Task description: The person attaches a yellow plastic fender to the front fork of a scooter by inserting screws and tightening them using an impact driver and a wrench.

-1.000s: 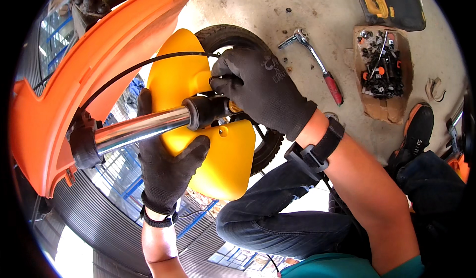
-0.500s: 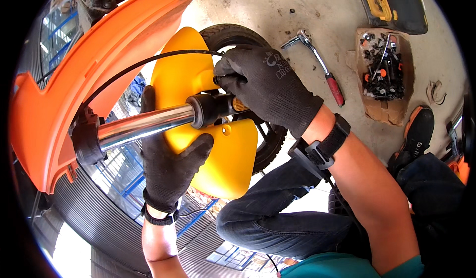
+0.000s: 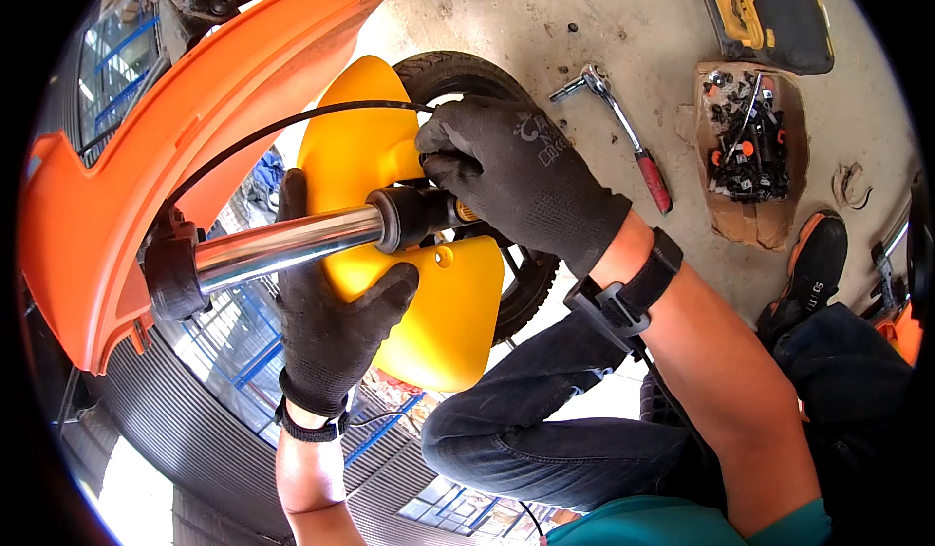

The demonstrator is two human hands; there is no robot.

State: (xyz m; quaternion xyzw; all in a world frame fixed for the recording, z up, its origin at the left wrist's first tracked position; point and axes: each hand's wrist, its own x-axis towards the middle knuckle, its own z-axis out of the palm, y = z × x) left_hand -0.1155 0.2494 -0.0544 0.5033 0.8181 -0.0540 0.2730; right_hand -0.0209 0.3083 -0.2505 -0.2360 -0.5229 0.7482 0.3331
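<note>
My left hand (image 3: 341,322) in a black glove grips the yellow mudguard (image 3: 438,307), its fingers passing behind the chrome fork tube (image 3: 287,239) and its thumb on the lower panel. My gloved right hand (image 3: 516,176) is closed beside the mudguard's upper part, where the black cable (image 3: 263,132) meets the lower fork end; what its fingertips hold is hidden. The mudguard lies around the fork, in front of the black tyre (image 3: 458,74). A large orange body panel (image 3: 185,108) rises at the left of the fork.
On the concrete floor (image 3: 487,0) lie a ratchet wrench with a red handle (image 3: 653,181), a torn cardboard box (image 3: 755,225) of black fasteners and a black-and-yellow case (image 3: 799,30). My bent legs (image 3: 526,419) and a black shoe (image 3: 813,263) are at the lower right.
Both my hands and the yellow mudguard have shifted slightly to the right since a second ago. Their grips look much the same.
</note>
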